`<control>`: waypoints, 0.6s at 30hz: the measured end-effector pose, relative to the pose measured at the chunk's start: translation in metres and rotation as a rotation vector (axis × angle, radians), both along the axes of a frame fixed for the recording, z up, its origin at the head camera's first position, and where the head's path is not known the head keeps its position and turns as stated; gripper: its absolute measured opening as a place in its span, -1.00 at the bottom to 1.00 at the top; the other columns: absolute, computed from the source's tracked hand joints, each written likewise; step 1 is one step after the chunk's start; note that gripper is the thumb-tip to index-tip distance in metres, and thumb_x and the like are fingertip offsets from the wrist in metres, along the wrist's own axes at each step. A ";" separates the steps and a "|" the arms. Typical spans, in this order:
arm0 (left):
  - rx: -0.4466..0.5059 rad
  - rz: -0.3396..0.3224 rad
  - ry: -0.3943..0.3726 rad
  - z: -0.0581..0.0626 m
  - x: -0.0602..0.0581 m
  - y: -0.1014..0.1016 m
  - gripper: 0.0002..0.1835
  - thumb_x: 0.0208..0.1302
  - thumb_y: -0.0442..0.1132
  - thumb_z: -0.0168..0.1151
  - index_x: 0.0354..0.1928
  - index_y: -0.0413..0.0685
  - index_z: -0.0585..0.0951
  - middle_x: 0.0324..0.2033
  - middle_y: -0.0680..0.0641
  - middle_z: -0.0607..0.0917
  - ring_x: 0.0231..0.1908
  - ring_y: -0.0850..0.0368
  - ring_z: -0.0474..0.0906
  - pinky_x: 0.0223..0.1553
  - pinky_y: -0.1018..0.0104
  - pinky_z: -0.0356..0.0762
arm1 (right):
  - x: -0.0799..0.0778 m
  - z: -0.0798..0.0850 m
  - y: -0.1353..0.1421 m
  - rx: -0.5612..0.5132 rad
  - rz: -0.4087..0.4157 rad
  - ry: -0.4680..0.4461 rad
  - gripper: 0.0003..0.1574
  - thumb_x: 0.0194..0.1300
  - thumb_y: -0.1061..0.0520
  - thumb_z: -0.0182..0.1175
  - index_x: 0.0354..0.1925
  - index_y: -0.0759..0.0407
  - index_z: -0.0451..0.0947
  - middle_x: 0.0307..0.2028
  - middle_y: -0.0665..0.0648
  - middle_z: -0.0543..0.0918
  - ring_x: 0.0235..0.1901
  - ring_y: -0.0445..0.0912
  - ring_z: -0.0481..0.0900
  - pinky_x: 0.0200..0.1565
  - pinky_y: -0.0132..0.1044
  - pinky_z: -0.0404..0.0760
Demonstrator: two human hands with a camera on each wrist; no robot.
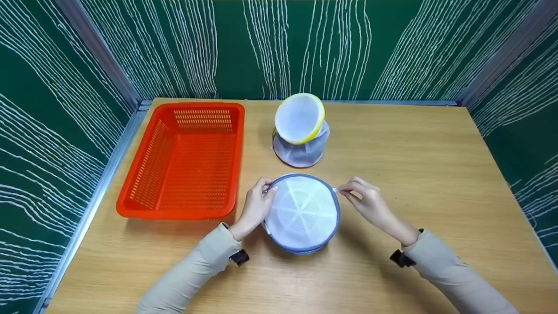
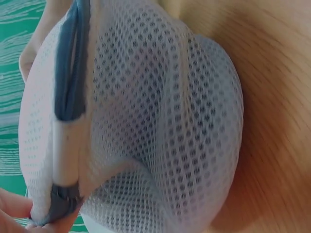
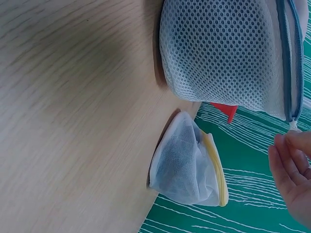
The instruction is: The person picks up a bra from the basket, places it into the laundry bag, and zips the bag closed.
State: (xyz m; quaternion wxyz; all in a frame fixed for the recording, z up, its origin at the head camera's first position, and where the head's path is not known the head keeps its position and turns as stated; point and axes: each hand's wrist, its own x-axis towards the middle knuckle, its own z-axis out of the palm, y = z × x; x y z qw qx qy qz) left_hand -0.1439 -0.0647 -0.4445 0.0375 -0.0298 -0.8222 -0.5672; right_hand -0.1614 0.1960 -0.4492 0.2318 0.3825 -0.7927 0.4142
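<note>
A round white mesh laundry bag point(image 1: 303, 213) with a blue zipper edge stands on the table in front of me. My left hand point(image 1: 257, 203) pinches the left side of its rim between thumb and fingers. In the left wrist view a white sleeve point(image 2: 66, 150) covers the zipper's end, just above those fingertips. At the opposite side of the rim, my right hand point(image 1: 368, 203) pinches the small white zipper pull point(image 3: 293, 125). The bag's lid lies over its top, and the right wrist view shows two blue zipper bands close together there.
Behind the bag stands a smaller white mesh bag point(image 1: 301, 152) with a yellow rim, its top tilted toward me. A red-orange plastic basket point(image 1: 239, 170) sits at the left on the wooden table point(image 1: 427, 165). Green walls point(image 1: 392, 52) with white lines enclose the back and sides.
</note>
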 end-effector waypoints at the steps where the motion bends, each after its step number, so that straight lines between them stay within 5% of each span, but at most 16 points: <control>1: -0.006 -0.005 -0.010 0.001 -0.001 0.000 -0.85 0.19 -0.39 0.06 -0.23 -0.34 0.48 -0.29 -0.26 0.60 -0.22 -0.07 0.53 -0.14 0.22 0.48 | 0.000 0.000 0.000 0.000 0.001 0.005 -0.68 -0.18 0.61 0.21 -0.42 0.33 0.58 -0.49 0.11 0.56 -0.48 -0.08 0.52 -0.31 -0.57 0.48; 8: -0.071 -0.094 -0.099 0.010 -0.008 -0.007 -0.78 0.17 -0.35 0.07 -0.16 -0.34 0.48 -0.24 -0.27 0.58 -0.19 -0.06 0.51 -0.14 0.23 0.48 | 0.001 0.002 0.000 0.011 0.000 -0.034 -0.74 -0.11 0.57 0.20 -0.42 0.34 0.57 -0.48 0.12 0.55 -0.45 -0.08 0.52 -0.27 -0.59 0.46; 18: -0.483 -0.277 -0.201 0.043 -0.033 -0.006 -0.61 0.18 -0.25 0.03 0.06 -0.21 0.38 -0.11 -0.18 0.55 -0.11 -0.01 0.47 -0.08 0.23 0.43 | -0.001 0.001 -0.001 0.026 0.004 -0.023 -0.70 -0.14 0.59 0.20 -0.42 0.32 0.57 -0.47 0.10 0.55 -0.43 -0.12 0.52 -0.28 -0.60 0.46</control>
